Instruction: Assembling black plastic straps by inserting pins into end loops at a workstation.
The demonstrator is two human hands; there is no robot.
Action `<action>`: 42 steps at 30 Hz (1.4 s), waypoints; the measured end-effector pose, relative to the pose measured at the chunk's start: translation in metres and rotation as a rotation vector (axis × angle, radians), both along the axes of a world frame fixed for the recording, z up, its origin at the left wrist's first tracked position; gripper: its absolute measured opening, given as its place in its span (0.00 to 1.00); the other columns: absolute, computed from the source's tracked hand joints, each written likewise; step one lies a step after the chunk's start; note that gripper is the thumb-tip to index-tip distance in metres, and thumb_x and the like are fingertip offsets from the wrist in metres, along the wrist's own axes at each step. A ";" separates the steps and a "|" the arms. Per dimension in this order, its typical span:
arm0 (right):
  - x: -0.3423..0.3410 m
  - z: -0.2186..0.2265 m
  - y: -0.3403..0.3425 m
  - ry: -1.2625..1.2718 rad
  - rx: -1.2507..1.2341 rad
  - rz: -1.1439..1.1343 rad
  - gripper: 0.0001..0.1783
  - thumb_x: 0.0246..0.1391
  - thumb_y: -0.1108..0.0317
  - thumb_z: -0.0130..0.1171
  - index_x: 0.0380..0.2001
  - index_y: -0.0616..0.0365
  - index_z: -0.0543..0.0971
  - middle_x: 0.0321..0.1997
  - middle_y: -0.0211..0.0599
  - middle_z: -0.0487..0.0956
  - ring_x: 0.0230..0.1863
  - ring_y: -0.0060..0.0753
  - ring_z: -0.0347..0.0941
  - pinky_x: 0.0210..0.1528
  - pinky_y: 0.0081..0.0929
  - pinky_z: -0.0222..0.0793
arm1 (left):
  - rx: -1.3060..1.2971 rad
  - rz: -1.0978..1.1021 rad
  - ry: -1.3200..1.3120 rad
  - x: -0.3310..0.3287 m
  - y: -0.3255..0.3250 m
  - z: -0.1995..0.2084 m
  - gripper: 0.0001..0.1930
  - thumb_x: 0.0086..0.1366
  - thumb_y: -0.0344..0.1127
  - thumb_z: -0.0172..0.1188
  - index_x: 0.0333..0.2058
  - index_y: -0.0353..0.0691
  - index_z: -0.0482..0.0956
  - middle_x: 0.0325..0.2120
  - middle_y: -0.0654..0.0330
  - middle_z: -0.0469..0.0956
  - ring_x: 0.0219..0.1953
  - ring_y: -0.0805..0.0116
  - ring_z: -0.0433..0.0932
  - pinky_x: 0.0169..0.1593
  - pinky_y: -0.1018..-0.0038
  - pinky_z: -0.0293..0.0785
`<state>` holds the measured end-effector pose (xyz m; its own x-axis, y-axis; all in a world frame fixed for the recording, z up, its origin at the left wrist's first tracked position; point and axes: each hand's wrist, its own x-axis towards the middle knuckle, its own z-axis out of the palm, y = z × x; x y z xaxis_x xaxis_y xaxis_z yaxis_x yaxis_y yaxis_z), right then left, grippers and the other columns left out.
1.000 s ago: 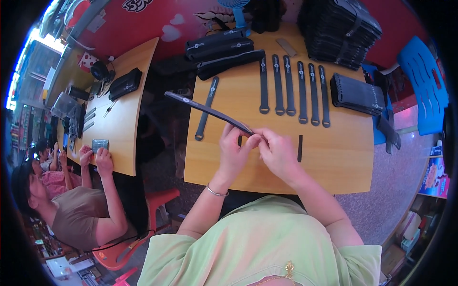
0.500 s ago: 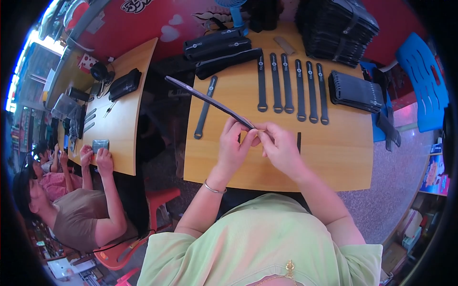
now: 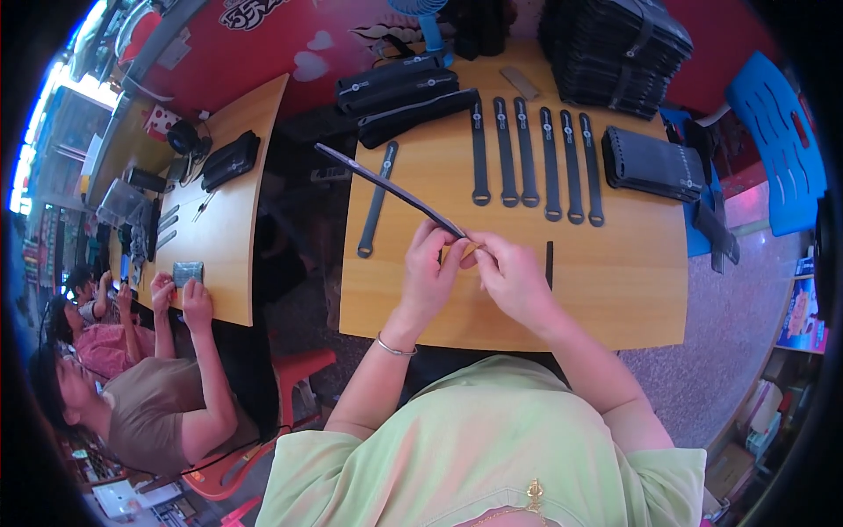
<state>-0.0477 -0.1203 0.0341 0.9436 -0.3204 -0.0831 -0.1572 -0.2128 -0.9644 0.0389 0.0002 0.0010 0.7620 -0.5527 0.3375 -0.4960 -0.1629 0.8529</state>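
Observation:
Over the near middle of the table, my left hand (image 3: 430,268) pinches a long dark strap (image 3: 391,187) near its lower end. The strap slants stiffly up and to the left, its far tip in the air. My right hand (image 3: 509,272) is closed at the same end, fingertips touching those of my left; the end itself is hidden between the fingers. Below the raised strap lies a single black strap with a ring end (image 3: 378,202). Several like it form a row (image 3: 527,162) farther back. A short narrow black strip (image 3: 550,265) rests just beyond my right hand.
Black folded pouches (image 3: 399,97) lie at the back left, near a blue fan (image 3: 430,26). A tall black stack (image 3: 615,57) and a smaller one (image 3: 654,164) stand at the right, by a blue chair (image 3: 777,145). Co-workers sit at another table (image 3: 230,281) on the left.
My hands stay pinched at the strap's end, with only a slight shift. The strap's far tip has moved a little to the right.

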 end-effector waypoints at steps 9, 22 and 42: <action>0.001 -0.008 -0.004 0.005 0.080 -0.013 0.14 0.57 0.74 0.50 0.47 0.64 0.75 0.30 0.37 0.82 0.25 0.20 0.75 0.27 0.18 0.65 | 0.022 0.039 -0.228 -0.002 0.001 -0.004 0.04 0.53 0.22 0.61 0.26 0.35 0.75 0.44 0.48 0.66 0.37 0.63 0.72 0.39 0.73 0.68; 0.015 0.004 -0.020 -0.147 -0.302 -0.113 0.09 0.53 0.72 0.54 0.37 0.57 0.79 0.27 0.38 0.81 0.29 0.39 0.78 0.30 0.30 0.71 | -0.105 0.007 -0.105 0.003 -0.005 0.012 0.03 0.52 0.24 0.60 0.23 0.35 0.75 0.50 0.46 0.63 0.56 0.52 0.62 0.53 0.64 0.64; 0.002 0.006 -0.009 0.036 -0.540 -0.035 0.07 0.54 0.65 0.53 0.33 0.53 0.77 0.25 0.43 0.79 0.27 0.47 0.76 0.30 0.41 0.71 | 0.135 0.040 -0.014 -0.007 -0.001 -0.007 0.08 0.58 0.34 0.60 0.26 0.34 0.78 0.36 0.49 0.74 0.43 0.52 0.70 0.45 0.64 0.66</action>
